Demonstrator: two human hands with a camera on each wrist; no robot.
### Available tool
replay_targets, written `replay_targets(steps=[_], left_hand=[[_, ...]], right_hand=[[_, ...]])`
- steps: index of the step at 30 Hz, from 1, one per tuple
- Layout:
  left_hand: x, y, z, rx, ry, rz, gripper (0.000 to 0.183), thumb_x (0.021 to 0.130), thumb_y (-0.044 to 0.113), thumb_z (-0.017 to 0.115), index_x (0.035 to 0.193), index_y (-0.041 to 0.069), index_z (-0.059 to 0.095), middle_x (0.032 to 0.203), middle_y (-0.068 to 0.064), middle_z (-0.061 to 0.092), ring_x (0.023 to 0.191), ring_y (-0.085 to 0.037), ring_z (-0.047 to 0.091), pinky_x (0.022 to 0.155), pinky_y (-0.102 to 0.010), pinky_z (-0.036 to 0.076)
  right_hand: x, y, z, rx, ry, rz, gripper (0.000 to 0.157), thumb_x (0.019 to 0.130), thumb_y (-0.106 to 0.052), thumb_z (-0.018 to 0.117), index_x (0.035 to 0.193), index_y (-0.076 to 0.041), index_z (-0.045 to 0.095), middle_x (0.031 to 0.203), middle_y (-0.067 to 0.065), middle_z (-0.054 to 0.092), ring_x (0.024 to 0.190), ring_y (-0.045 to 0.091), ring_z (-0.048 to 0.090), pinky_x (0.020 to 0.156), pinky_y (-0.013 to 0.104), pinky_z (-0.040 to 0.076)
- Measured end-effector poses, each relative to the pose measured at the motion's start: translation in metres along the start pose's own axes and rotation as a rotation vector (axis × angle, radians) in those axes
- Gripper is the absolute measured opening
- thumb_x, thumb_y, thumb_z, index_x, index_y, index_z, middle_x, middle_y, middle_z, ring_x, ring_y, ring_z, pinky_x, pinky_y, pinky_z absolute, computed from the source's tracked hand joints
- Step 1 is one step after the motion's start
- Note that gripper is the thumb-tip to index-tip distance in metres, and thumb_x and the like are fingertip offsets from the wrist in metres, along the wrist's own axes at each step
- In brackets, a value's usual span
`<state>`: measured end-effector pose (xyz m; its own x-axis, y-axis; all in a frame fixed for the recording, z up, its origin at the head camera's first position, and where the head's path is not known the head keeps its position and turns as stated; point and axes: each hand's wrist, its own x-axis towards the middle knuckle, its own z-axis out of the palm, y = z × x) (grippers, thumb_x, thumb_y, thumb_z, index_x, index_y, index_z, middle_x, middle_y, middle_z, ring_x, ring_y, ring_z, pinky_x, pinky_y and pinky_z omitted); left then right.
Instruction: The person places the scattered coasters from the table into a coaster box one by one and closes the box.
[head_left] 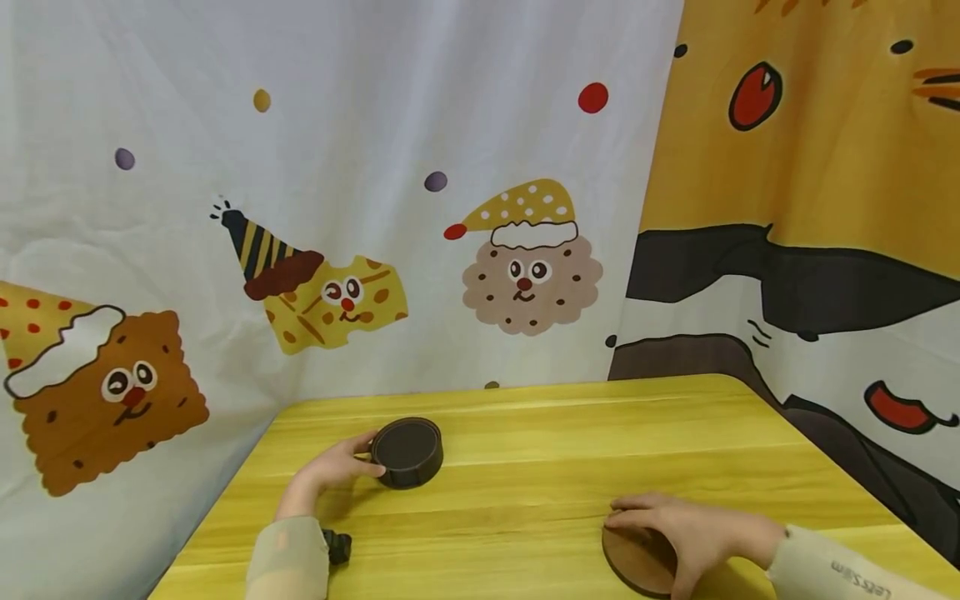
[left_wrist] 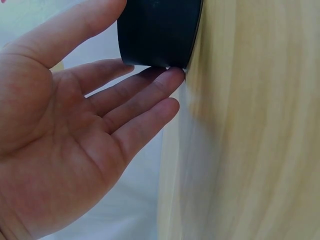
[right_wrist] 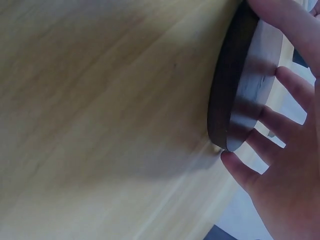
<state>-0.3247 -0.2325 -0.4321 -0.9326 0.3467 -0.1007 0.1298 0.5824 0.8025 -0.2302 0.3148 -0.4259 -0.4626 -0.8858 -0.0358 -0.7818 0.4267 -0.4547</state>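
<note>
A low, round black container sits on the far left part of the table. My left hand is at its left side, thumb by the front and fingers by the back. In the left wrist view the fingers reach out fairly straight, fingertips at the side of the black container. At the front right lies a round brown disc with a dark rim. My right hand arches over it and spans it, thumb at the near edge and fingers at the far edge. The right wrist view shows the disc close over the wood, fingertips along its edge.
The yellow wood-grain table has rounded far corners. Behind and beside it hangs a white curtain with cartoon food prints. A yellow and black patterned part hangs at the right. A small black device is at the left wrist.
</note>
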Motion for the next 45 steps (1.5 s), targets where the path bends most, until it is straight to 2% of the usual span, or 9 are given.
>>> replay_targets(steps=[4,12,15,24,29,31,36,41,45], left_hand=[[0.0,0.0,0.0,-0.014,0.004,-0.008,0.086,0.085,0.019,0.077,0.15,-0.007,0.026,0.142,-0.034,0.039,0.13,-0.049,0.037,0.099,-0.06,0.036],[0.003,-0.001,0.0,-0.021,0.0,0.001,0.086,0.085,0.018,0.076,0.15,-0.007,0.026,0.142,-0.034,0.038,0.13,-0.05,0.036,0.099,-0.06,0.036],[0.002,0.001,0.0,-0.018,-0.003,0.005,0.086,0.085,0.017,0.076,0.15,-0.008,0.025,0.142,-0.035,0.038,0.131,-0.05,0.036,0.099,-0.06,0.036],[0.002,0.001,-0.001,-0.013,-0.008,0.006,0.087,0.085,0.018,0.076,0.15,-0.008,0.025,0.143,-0.034,0.037,0.131,-0.05,0.035,0.099,-0.06,0.036],[0.0,-0.001,-0.001,-0.005,0.002,-0.004,0.089,0.084,0.019,0.077,0.15,-0.008,0.024,0.143,-0.035,0.038,0.131,-0.05,0.036,0.098,-0.06,0.037],[0.0,-0.002,-0.001,0.0,0.001,-0.007,0.089,0.084,0.019,0.077,0.15,-0.008,0.023,0.142,-0.035,0.038,0.13,-0.05,0.037,0.098,-0.059,0.038],[0.0,-0.002,-0.002,-0.006,-0.016,0.002,0.089,0.085,0.019,0.076,0.15,-0.009,0.022,0.142,-0.036,0.037,0.13,-0.05,0.037,0.098,-0.059,0.037],[0.0,-0.002,-0.002,-0.024,-0.025,0.014,0.088,0.085,0.017,0.076,0.149,-0.01,0.022,0.141,-0.037,0.038,0.125,-0.049,0.043,0.097,-0.058,0.039],[0.0,-0.002,-0.002,-0.037,-0.023,0.006,0.088,0.085,0.017,0.076,0.149,-0.01,0.022,0.141,-0.037,0.038,0.127,-0.05,0.041,0.097,-0.058,0.039]], right_hand=[[0.0,0.0,0.003,-0.014,0.018,-0.007,0.089,0.076,-0.041,0.082,0.149,-0.016,0.04,0.145,0.024,0.039,0.13,0.032,0.041,0.091,0.032,0.046],[0.006,0.002,0.0,0.06,0.021,0.082,0.093,0.068,-0.036,0.087,0.149,-0.019,0.042,0.144,0.024,0.039,0.13,0.024,0.041,0.093,0.03,0.044],[0.009,0.002,-0.006,0.078,0.024,0.09,0.095,0.068,-0.036,0.087,0.149,-0.018,0.041,0.144,0.027,0.037,0.13,0.027,0.04,0.095,0.03,0.043],[0.021,-0.003,-0.022,0.003,0.044,0.065,0.094,0.067,-0.037,0.087,0.148,-0.017,0.043,0.144,0.027,0.038,0.129,0.035,0.041,0.096,0.035,0.044],[0.029,-0.006,-0.03,-0.029,0.042,0.085,0.094,0.066,-0.037,0.088,0.148,-0.023,0.043,0.145,0.025,0.038,0.129,0.038,0.041,0.096,0.039,0.044],[0.032,-0.007,-0.032,-0.038,0.042,0.094,0.094,0.066,-0.036,0.088,0.147,-0.026,0.043,0.146,0.022,0.038,0.129,0.038,0.041,0.095,0.039,0.045],[0.039,-0.012,-0.037,-0.045,0.038,0.106,0.093,0.065,-0.035,0.088,0.147,-0.026,0.044,0.147,0.017,0.037,0.13,0.038,0.04,0.096,0.039,0.044],[0.047,-0.015,-0.043,-0.052,0.027,0.102,0.091,0.066,-0.035,0.087,0.146,-0.025,0.045,0.148,0.017,0.036,0.131,0.038,0.038,0.097,0.042,0.043],[0.054,-0.015,-0.047,-0.056,0.022,0.097,0.091,0.066,-0.033,0.087,0.146,-0.026,0.045,0.148,0.016,0.035,0.132,0.038,0.037,0.098,0.043,0.042]])
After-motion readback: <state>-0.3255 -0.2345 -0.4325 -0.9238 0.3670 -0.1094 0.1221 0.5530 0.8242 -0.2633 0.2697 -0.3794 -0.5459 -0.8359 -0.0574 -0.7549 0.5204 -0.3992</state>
